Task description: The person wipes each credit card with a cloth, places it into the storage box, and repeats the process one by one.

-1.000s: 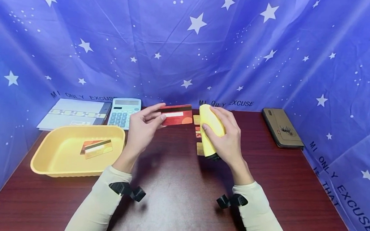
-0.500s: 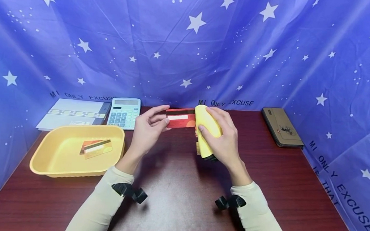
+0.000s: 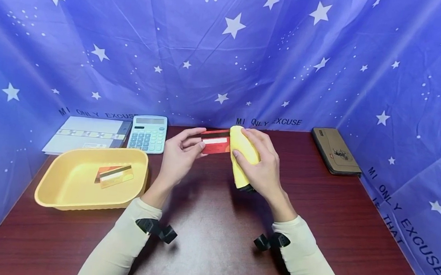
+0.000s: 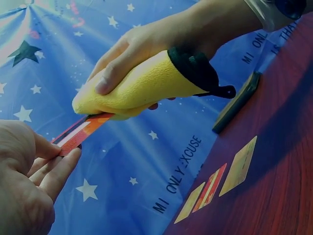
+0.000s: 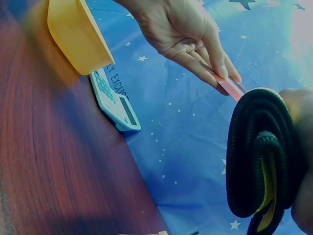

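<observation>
A red bank card (image 3: pixel 214 145) with a dark stripe and a white strip is pinched at its left end by my left hand (image 3: pixel 180 153). My right hand (image 3: pixel 262 164) grips a folded yellow cloth (image 3: pixel 241 156) with a dark edge. The cloth overlaps the card's right end, hiding it in the head view. In the left wrist view the cloth (image 4: pixel 142 85) meets the card (image 4: pixel 80 134) above the table. Looking from the right wrist, the cloth's rolled dark edge (image 5: pixel 257 147) faces the camera, and the card (image 5: pixel 230 87) runs from it to the left fingers.
A yellow basin (image 3: pixel 56 202) at the left holds a yellow card (image 3: pixel 117 177) over a red one. Behind stand a calculator (image 3: pixel 147 134) and a notebook (image 3: pixel 88 135). A brown wallet (image 3: pixel 337 152) lies back right. Three cards lie in a row, including a red one (image 4: pixel 210 187).
The cloth has moved left onto the card's right end, while my left hand has carried the card slightly right. Their gap has closed, and the cards behind the cloth are now hidden in the head view.
</observation>
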Tool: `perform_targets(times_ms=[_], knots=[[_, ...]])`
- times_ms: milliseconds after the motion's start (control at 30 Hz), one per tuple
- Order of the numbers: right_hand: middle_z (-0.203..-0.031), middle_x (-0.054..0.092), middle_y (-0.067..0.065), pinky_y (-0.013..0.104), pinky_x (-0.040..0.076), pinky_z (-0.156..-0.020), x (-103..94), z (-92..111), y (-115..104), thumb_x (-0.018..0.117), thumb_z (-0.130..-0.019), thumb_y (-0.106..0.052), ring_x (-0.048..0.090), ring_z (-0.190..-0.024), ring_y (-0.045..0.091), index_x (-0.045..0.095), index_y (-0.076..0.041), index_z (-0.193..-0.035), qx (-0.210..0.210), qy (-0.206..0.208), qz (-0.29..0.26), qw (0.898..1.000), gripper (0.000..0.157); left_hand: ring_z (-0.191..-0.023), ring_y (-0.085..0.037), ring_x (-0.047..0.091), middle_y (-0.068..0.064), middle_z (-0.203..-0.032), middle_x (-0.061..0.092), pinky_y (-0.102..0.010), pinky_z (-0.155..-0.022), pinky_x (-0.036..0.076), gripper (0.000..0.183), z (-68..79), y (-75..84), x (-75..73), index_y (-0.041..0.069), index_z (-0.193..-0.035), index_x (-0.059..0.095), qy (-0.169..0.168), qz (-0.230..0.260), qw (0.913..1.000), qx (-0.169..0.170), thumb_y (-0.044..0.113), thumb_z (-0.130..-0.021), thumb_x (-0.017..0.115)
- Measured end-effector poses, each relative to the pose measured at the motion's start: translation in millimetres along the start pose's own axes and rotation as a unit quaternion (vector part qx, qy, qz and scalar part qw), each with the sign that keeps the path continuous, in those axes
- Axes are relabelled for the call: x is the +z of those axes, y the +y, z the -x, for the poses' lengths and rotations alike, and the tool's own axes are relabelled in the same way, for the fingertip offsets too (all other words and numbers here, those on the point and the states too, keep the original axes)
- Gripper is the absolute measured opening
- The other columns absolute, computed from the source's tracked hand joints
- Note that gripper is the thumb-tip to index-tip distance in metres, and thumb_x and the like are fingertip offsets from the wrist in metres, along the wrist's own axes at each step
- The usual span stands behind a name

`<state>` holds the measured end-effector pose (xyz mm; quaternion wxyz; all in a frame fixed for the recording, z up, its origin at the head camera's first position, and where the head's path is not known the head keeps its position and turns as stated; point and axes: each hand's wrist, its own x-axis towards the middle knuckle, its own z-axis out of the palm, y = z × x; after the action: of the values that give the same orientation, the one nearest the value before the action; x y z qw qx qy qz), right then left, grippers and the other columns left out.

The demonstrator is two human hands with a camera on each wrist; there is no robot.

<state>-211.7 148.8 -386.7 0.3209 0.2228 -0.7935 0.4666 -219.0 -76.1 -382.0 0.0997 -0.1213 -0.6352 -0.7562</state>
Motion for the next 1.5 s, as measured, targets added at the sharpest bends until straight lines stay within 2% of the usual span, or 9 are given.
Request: perform_targets(times_ms=[100, 333, 467, 667, 867, 1167, 1300, 1500], knots=[[-0.134, 0.065, 0.007, 0.020, 0.050, -0.087, 1.8, -0.1, -0.4, 0.086, -0.082, -0.014, 0.062, -0.121, 0.022, 0.070, -0.018, -0.135, -0.001, -0.001, 0.004, 1.000, 0.055, -0.080, -0.012, 0.077, -0.035, -0.101, 0.072, -0.039, -0.078, 0.068, 0.038, 0.7, 0.7, 0.9, -0.002, -0.128, 0.068, 0.005, -0.010, 0.9999, 0.004, -0.013, -0.092, 0.064], [-0.134, 0.065, 0.008, 0.019, 0.052, -0.094, 5.9, 0.9, -2.8, 0.085, -0.083, -0.017, 0.063, -0.120, 0.023, 0.068, -0.017, -0.137, -0.022, -0.022, 0.021, 0.999, 0.057, -0.083, -0.013, 0.078, -0.035, -0.103, 0.073, -0.035, -0.077, 0.068, 0.037, 1.0, -0.7, 2.7, -0.004, -0.127, 0.069, 0.014, -0.028, 0.9995, 0.007, -0.012, -0.091, 0.064], [-0.135, 0.065, 0.008, 0.019, 0.051, -0.095, 7.1, 2.8, -3.2, 0.085, -0.083, -0.016, 0.063, -0.120, 0.023, 0.068, -0.016, -0.137, -0.023, -0.018, 0.022, 0.999, 0.057, -0.081, -0.011, 0.078, -0.037, -0.103, 0.072, -0.036, -0.078, 0.068, 0.038, 1.3, -2.3, 4.4, -0.005, -0.128, 0.067, 0.003, -0.004, 1.0000, -0.005, -0.012, -0.091, 0.064], [-0.135, 0.065, 0.006, 0.025, 0.054, -0.093, 9.2, 4.4, -5.7, 0.085, -0.083, -0.018, 0.063, -0.120, 0.021, 0.068, -0.018, -0.136, -0.016, -0.025, 0.027, 0.999, 0.056, -0.087, -0.015, 0.078, -0.038, -0.106, 0.070, -0.040, -0.083, 0.067, 0.038, 2.6, -2.8, 7.1, -0.006, -0.130, 0.066, -0.016, 0.026, 0.9993, -0.020, -0.012, -0.092, 0.064], [-0.134, 0.065, 0.005, 0.028, 0.056, -0.092, 12.6, 6.2, -9.4, 0.085, -0.082, -0.019, 0.065, -0.118, 0.020, 0.069, -0.018, -0.135, -0.026, -0.028, 0.033, 0.999, 0.056, -0.091, -0.014, 0.077, -0.036, -0.111, 0.071, -0.044, -0.086, 0.066, 0.038, 5.8, -1.5, 9.6, -0.005, -0.131, 0.066, -0.030, 0.029, 0.9989, -0.020, -0.012, -0.094, 0.064], [-0.135, 0.065, 0.005, 0.035, 0.058, -0.100, 19.8, 11.1, -16.7, 0.085, -0.084, -0.021, 0.060, -0.130, 0.021, 0.069, -0.017, -0.134, -0.054, -0.052, 0.035, 0.997, 0.053, -0.091, -0.011, 0.077, -0.035, -0.114, 0.071, -0.035, -0.085, 0.067, 0.038, 8.2, -5.9, 14.1, -0.002, -0.133, 0.066, -0.050, 0.021, 0.9984, -0.016, -0.009, -0.096, 0.064], [-0.135, 0.065, 0.005, 0.039, 0.060, -0.098, 20.6, 11.6, -17.7, 0.085, -0.083, -0.021, 0.061, -0.131, 0.022, 0.070, -0.017, -0.133, -0.059, -0.048, 0.042, 0.996, 0.053, -0.091, -0.010, 0.077, -0.035, -0.114, 0.071, -0.034, -0.084, 0.067, 0.037, 8.2, -6.0, 14.0, -0.003, -0.133, 0.066, -0.049, 0.013, 0.9987, -0.012, -0.009, -0.096, 0.064], [-0.134, 0.066, 0.006, 0.040, 0.063, -0.083, 17.3, 9.0, -13.8, 0.085, -0.083, -0.023, 0.066, -0.118, 0.022, 0.071, -0.018, -0.132, -0.062, -0.042, 0.064, 0.995, 0.051, -0.088, -0.012, 0.077, -0.035, -0.109, 0.072, -0.036, -0.082, 0.068, 0.036, 9.1, -2.1, 13.8, -0.005, -0.131, 0.067, -0.038, -0.003, 0.9993, -0.004, -0.009, -0.095, 0.066]])
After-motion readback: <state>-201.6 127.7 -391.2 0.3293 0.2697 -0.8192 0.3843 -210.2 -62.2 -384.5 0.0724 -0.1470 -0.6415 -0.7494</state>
